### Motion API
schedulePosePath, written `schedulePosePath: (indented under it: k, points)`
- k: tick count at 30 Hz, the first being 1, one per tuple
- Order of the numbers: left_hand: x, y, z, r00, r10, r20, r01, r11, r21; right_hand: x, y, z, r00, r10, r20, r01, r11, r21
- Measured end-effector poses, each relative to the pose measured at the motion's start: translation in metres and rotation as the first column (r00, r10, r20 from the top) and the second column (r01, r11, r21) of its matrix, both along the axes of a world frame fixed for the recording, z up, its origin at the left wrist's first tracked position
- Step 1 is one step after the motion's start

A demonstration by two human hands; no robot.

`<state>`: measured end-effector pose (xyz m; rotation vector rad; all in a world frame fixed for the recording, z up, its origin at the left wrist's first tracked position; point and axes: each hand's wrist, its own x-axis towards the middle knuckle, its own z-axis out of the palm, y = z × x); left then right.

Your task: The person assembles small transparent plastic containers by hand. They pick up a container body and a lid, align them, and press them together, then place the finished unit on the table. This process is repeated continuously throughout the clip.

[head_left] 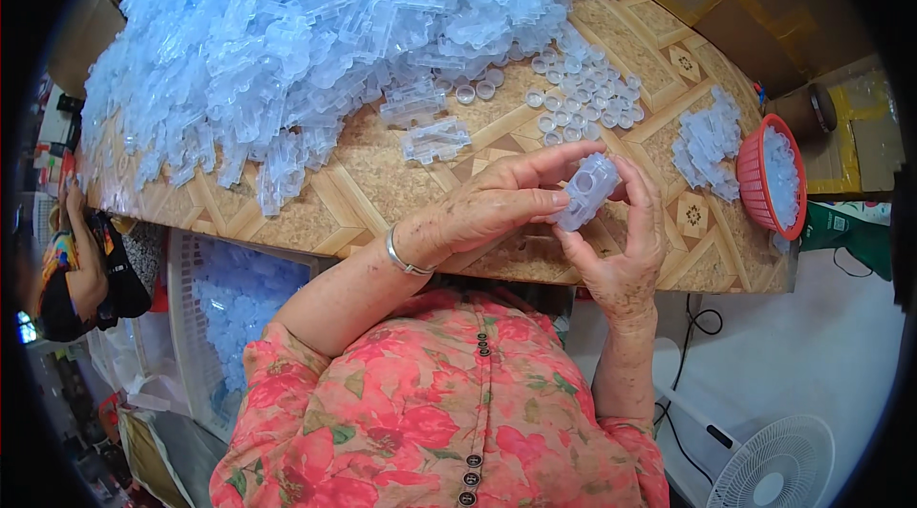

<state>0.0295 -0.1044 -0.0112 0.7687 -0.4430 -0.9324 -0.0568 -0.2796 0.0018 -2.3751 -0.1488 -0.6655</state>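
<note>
Between my two hands, just above the near edge of the table, is a clear plastic housing [589, 189] with a round hole in its face. My left hand [501, 198] pinches it from the left, thumb against its side. Fingers of my right hand [626, 236] close round its right and lower sides. Beyond my hands lies a cluster of small clear round caps [587, 93]. Two loose clear plastic pieces [436, 139] rest left of the caps, in front of a big heap of similar clear pieces [277, 40].
A smaller pile of clear pieces [709, 145] lies at the right, beside a red plastic basket [755, 185] filled with small clear parts. Cardboard boxes [764, 2] stand behind the table [358, 207]. A white crate [186, 317] of clear parts sits below left; a fan [778, 470] stands lower right. Another person's arm [86, 264] shows at far left.
</note>
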Motion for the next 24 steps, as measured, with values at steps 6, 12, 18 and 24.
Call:
schedulePosePath:
  k: [6,12,18,24]
  points:
    - [-0.002,0.001,0.0,1.0,-0.01,0.006,0.01,1.0,-0.012,-0.004,0.0,-0.003,1.0,-0.004,-0.006,0.004,1.0,-0.002]
    - [-0.001,0.003,0.001,0.999,-0.012,0.038,0.013,1.0,-0.024,-0.006,0.003,-0.011,0.999,-0.005,0.034,0.005,1.0,0.001]
    - [-0.002,0.003,0.0,0.998,-0.006,0.055,0.008,0.999,-0.032,-0.007,0.005,-0.018,0.997,-0.007,0.074,0.005,0.999,0.037]
    - [-0.001,0.003,-0.001,0.997,-0.003,0.075,0.006,0.999,-0.036,-0.007,0.007,-0.023,0.992,0.004,0.122,-0.01,0.999,0.043]
